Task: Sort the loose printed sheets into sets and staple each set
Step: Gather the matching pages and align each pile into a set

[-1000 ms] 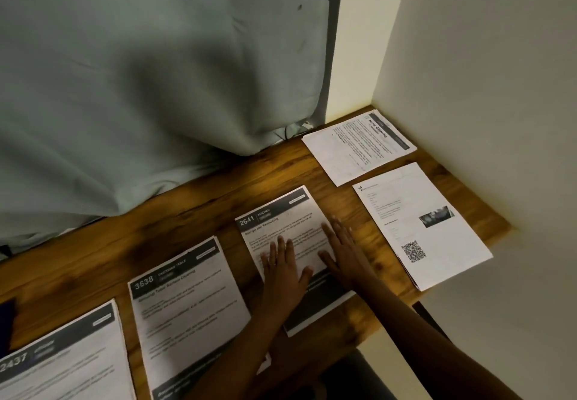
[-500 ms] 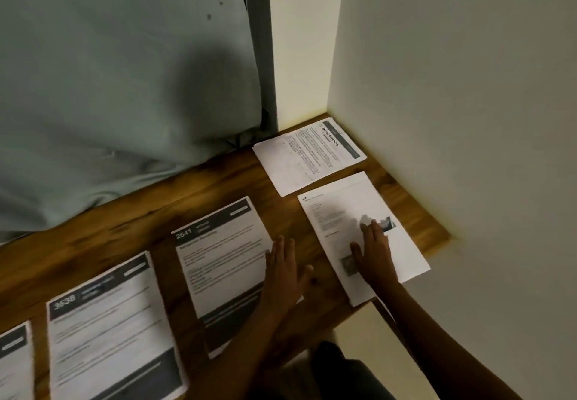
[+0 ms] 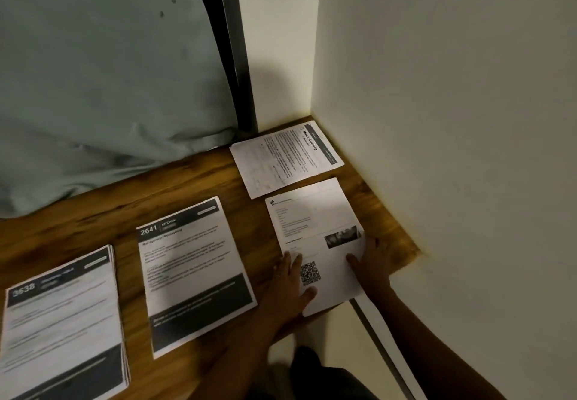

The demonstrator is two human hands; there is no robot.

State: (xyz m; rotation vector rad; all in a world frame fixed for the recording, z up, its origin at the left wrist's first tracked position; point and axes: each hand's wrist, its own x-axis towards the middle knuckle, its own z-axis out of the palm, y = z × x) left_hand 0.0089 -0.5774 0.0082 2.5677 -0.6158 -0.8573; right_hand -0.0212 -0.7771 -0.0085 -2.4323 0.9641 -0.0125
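Printed sheets lie in separate piles on a wooden table (image 3: 103,221). At the right is a white set with a QR code and a small photo (image 3: 315,231), its near corner hanging over the table's front edge. My left hand (image 3: 290,284) rests flat on its left side beside the QR code. My right hand (image 3: 374,262) lies flat on its right edge, thumb on the paper. The set headed 2641 (image 3: 190,271) sits left of my hands, the thick set headed 3638 (image 3: 62,321) further left. A "Mirror Cleaning" sheet (image 3: 287,159) lies sideways in the far corner.
A cream wall (image 3: 452,118) closes the table's right side and meets the back wall at the corner. A grey-green curtain (image 3: 103,71) hangs over the back left of the table. Beyond the front edge, floor and my dark-clothed legs (image 3: 315,374) show.
My left hand left the 2641 set and moved right onto the QR-code set, joining my right hand, which shifted to that set's right edge. The view swung right.
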